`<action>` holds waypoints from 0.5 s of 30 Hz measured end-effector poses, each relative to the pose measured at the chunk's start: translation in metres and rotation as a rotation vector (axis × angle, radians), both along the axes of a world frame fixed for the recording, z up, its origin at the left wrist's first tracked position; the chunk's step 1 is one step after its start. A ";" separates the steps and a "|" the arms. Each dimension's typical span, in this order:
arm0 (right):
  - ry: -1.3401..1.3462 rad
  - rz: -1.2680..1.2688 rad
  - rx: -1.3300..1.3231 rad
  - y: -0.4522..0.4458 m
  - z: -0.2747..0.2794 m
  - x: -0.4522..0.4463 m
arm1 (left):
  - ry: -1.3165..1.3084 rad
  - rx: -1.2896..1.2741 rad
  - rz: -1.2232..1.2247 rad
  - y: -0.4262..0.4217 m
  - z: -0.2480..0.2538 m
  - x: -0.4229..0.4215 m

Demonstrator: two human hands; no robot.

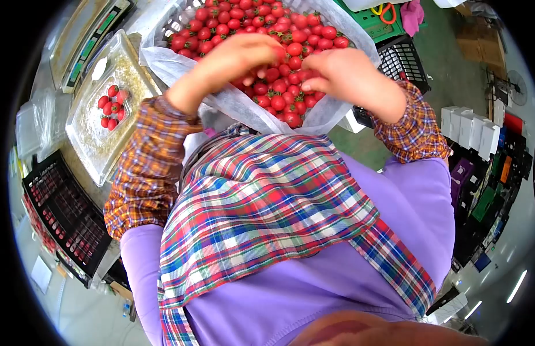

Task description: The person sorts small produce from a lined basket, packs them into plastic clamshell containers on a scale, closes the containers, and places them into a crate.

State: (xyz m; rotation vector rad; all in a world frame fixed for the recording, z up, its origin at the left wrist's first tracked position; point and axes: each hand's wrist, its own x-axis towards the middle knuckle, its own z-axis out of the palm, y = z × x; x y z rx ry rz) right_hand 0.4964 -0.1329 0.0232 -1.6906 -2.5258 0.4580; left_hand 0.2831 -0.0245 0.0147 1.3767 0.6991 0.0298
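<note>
Red cherry tomatoes (282, 86), some with green stems, fill a crate (174, 22) lined with thin white sheeting (189, 68). Over the middle of the pile, my left hand (236, 60) has its fingers curled, with a tomato at the fingertips. My right hand (348, 78) reaches in from the other side, thumb and fingers apart, just above the fruit; its finger edges are slightly blurred. To the left, a clear plastic container (119, 86) with several cherry tomatoes (113, 108) rests on a scale with a clear cover (86, 124).
Clear plastic packs (40, 127) stand at far left, above a black tray with red contents (68, 213). A black basket (403, 63) and green crate (388, 26) with orange-handled scissors (387, 12) lie beyond the right hand. White boxes (469, 130) stand far right.
</note>
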 end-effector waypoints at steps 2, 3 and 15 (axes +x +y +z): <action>-0.091 0.081 -0.073 -0.007 -0.017 -0.006 | -0.314 -0.400 0.099 0.010 0.004 -0.015; -0.090 0.097 -0.078 -0.010 -0.018 -0.012 | -0.307 -0.377 0.076 0.014 0.008 -0.020; 1.421 -0.361 -0.815 0.034 0.025 0.042 | 0.395 0.974 -0.610 -0.042 -0.004 0.018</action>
